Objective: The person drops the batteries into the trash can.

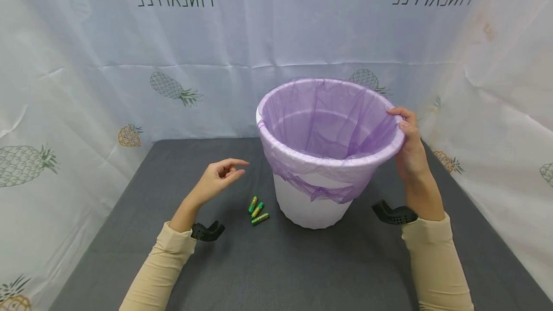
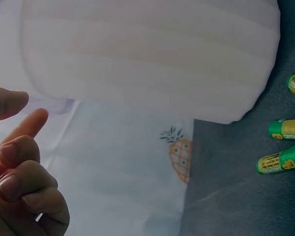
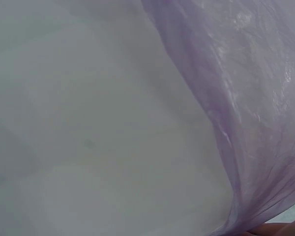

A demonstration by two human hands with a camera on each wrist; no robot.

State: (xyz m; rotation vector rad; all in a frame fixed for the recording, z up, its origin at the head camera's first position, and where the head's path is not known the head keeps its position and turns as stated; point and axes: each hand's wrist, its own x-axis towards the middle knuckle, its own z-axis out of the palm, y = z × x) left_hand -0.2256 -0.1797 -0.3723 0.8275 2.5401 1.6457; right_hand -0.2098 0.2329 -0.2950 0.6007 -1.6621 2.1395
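The desk [image 1: 129, 196] runs well out to the left of the bin [image 1: 311, 210] before its edge. Over it I see the left hand [image 1: 214, 179], its grip spread, thumb and forefinger apart, a gap between them and the bin's wall. Three batteries [image 1: 257, 210] lie just left of the bin's base. A purple bag [image 1: 324, 133] lines the bin, folded over its rim. On the bin's right rim, the right hand [image 1: 412, 140] has its grip pinching bag and edge; less desk shows beyond.
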